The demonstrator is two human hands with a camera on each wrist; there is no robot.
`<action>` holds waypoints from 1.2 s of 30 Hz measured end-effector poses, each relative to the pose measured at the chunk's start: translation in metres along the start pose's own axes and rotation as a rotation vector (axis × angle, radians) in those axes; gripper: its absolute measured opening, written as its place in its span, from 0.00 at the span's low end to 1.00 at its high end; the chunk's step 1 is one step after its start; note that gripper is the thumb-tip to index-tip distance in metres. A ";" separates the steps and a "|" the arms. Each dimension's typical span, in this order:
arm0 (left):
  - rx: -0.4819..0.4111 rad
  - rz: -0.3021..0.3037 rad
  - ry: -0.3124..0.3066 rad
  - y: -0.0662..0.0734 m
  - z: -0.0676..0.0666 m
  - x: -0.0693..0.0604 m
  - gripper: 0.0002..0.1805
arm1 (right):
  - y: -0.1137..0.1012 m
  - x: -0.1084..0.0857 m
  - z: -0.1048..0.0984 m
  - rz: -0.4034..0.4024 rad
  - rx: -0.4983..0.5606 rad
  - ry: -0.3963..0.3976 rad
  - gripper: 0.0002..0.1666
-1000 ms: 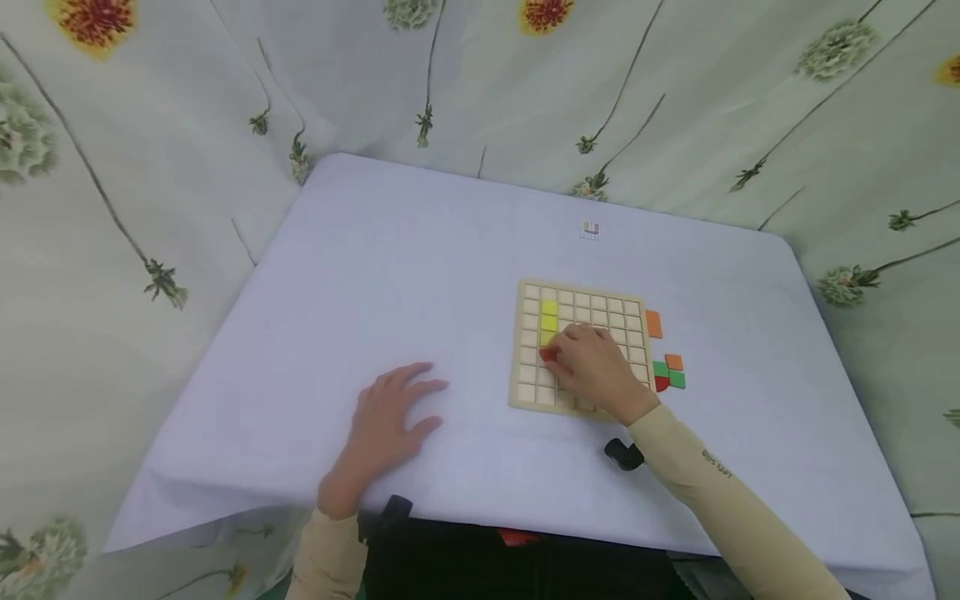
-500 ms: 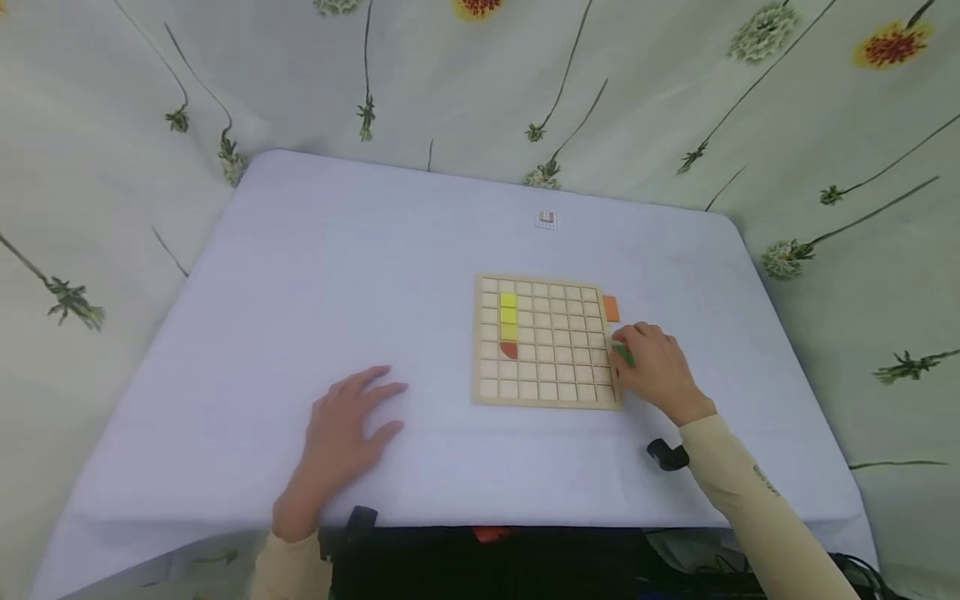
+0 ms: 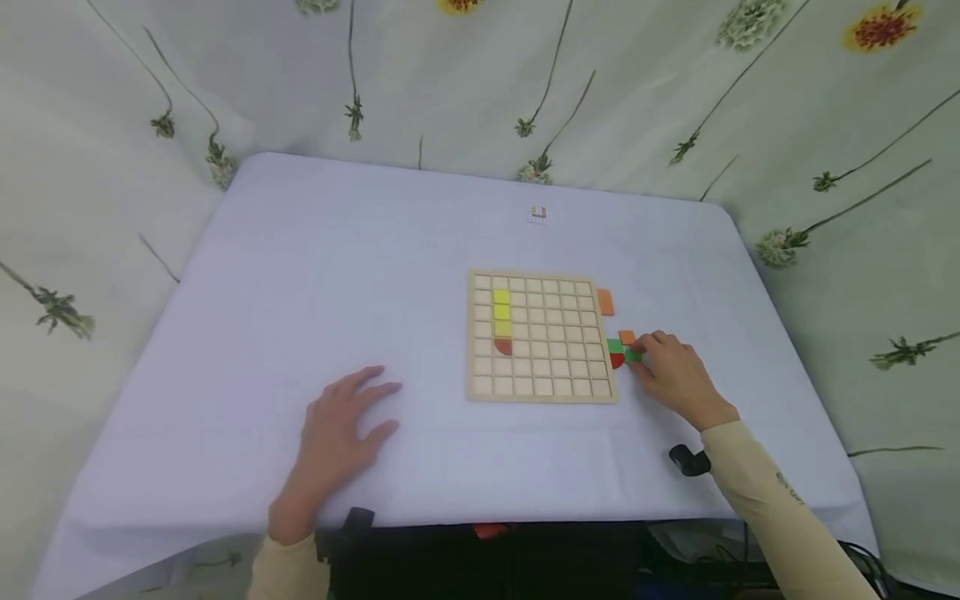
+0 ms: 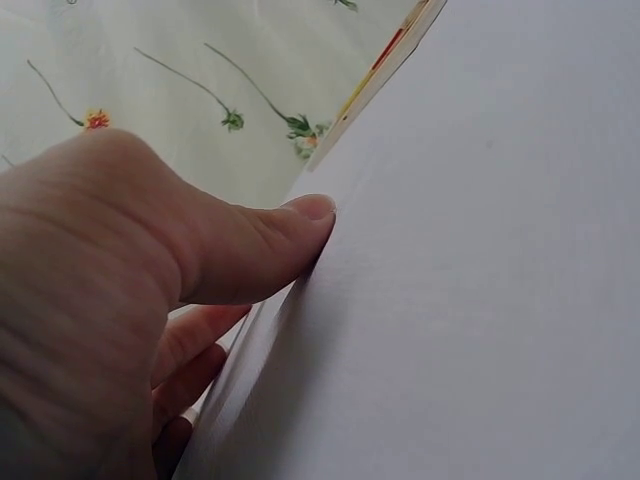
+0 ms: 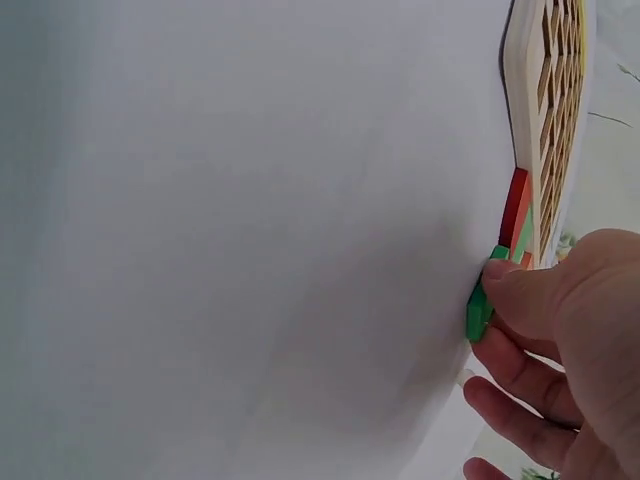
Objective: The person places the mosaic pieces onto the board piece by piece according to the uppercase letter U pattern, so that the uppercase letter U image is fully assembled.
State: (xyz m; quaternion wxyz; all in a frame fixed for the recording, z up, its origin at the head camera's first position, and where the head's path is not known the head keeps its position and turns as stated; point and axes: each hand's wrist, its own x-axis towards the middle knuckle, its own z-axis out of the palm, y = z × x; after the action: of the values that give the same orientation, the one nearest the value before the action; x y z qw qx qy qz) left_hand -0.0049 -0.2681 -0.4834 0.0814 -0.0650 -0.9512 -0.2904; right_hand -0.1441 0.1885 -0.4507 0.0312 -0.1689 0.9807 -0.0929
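Note:
My right hand (image 3: 678,379) pinches a green square tile (image 5: 480,310) between thumb and fingertips, just right of the wooden grid board (image 3: 551,350). Touching or close to that tile are a second green tile (image 3: 615,346), a red rounded piece (image 3: 617,361) and an orange square (image 3: 627,337). On the board, a short column of yellow tiles (image 3: 502,312) fills cells near the left side, with a red rounded piece directly below. My left hand (image 3: 337,433) lies on the white cloth left of the board, fingers spread and holding nothing.
An orange rectangular piece (image 3: 605,302) lies against the board's upper right edge. Behind the board is a small printed card (image 3: 538,215). The white-covered table (image 3: 337,250) meets a flower-patterned curtain (image 3: 637,100) at the back.
My right hand has let go of the red rounded piece on the board and moved right to the loose pieces, now pinching a green tile. The left hand stays in place; the head view has shifted.

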 end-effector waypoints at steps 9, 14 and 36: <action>0.005 -0.012 -0.005 -0.001 0.001 0.000 0.26 | -0.012 0.003 -0.011 -0.059 -0.049 0.008 0.14; 0.001 -0.007 0.008 -0.002 0.001 0.000 0.26 | -0.034 0.012 -0.013 -0.105 0.001 0.039 0.13; 0.001 -0.008 0.019 -0.002 0.003 -0.002 0.25 | -0.127 0.054 0.011 -0.309 0.032 -0.035 0.12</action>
State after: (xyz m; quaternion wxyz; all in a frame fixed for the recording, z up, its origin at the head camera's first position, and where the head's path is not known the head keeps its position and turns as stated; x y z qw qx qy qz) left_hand -0.0036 -0.2687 -0.4872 0.0894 -0.0582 -0.9508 -0.2909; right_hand -0.1527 0.0512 -0.4386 0.0363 -0.3191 0.9407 -0.1091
